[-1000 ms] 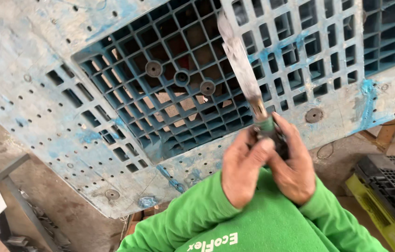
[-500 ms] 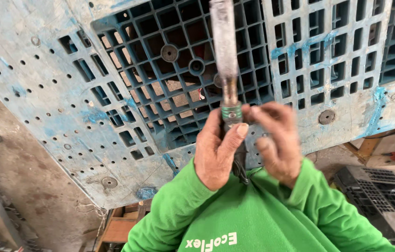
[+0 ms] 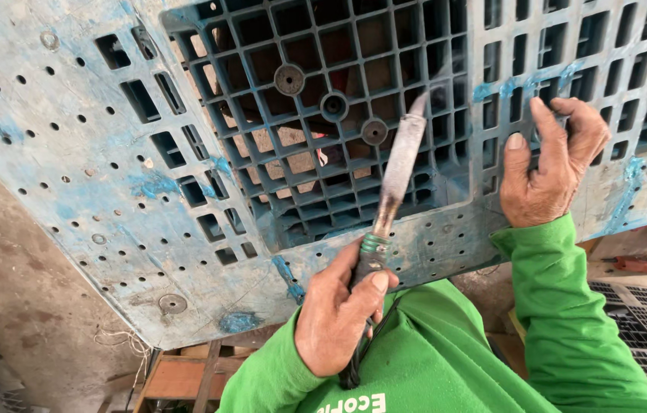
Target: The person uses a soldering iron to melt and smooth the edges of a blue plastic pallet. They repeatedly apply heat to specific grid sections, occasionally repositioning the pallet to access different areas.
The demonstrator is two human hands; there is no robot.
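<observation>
gridded plastic pallet [image 3: 186,191], flat metal blade [image 3: 401,164]

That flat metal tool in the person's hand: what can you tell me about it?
The tool has a long, flat, dull grey blade that looks worn and stained, joined through a green collar to a dark handle. The left hand is closed round the handle, thumb on top. The blade slants up and to the right, its tip lying against the grid of the blue plastic pallet.
</observation>
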